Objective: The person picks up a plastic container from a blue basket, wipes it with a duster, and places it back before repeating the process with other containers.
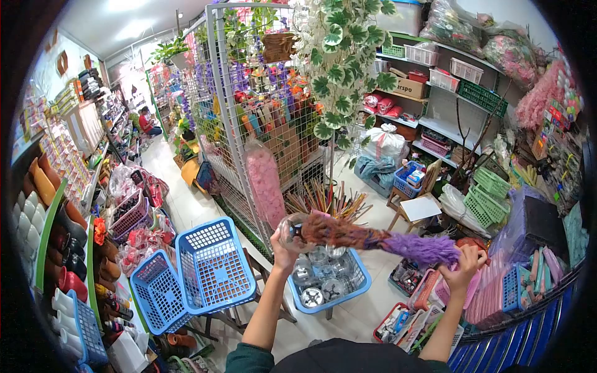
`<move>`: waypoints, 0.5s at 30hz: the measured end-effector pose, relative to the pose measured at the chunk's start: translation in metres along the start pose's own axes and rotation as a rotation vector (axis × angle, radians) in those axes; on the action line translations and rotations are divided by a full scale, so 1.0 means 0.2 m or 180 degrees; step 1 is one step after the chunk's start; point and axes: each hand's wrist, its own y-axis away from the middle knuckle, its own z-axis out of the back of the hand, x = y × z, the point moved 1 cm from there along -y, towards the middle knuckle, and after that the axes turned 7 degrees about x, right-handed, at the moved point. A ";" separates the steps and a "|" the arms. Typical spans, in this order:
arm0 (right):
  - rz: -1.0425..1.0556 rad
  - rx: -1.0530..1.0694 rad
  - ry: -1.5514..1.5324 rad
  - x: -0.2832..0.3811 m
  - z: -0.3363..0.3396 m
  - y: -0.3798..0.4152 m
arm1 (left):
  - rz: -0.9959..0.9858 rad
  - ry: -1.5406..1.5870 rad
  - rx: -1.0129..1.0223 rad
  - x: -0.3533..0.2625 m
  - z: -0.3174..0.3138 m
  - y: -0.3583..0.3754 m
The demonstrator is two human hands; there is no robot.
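My left hand [283, 251] is closed around a clear, rounded container [291, 231], held on its side. From its mouth a long, fluffy bundle [373, 239] stretches rightward, brown near the container and purple at the far end. My right hand [465, 264] has its fingers bent around the purple end. What the bundle is made of I cannot tell. Below it stands a blue basket [365, 287] holding several clear containers [333, 288], some with silvery round bases.
Two blue plastic baskets [214, 309] stand on the left. Behind them is a white wire rack [219, 93] with artificial flowers and a hanging ivy garland [339, 68]. Small bins [393, 320] crowd the floor at right, beside green baskets [485, 205]. A person [148, 122] crouches far down the aisle.
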 end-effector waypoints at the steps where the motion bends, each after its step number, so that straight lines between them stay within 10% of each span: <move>1: -0.0001 0.0003 0.0007 0.01 -0.01 0.01 | 0.0005 0.0006 0.0002 0.01 -0.03 0.01; 15: 0.0124 -0.0220 -0.0319 0.19 -0.05 0.04 | -0.0012 0.0132 0.0247 0.12 0.11 -0.04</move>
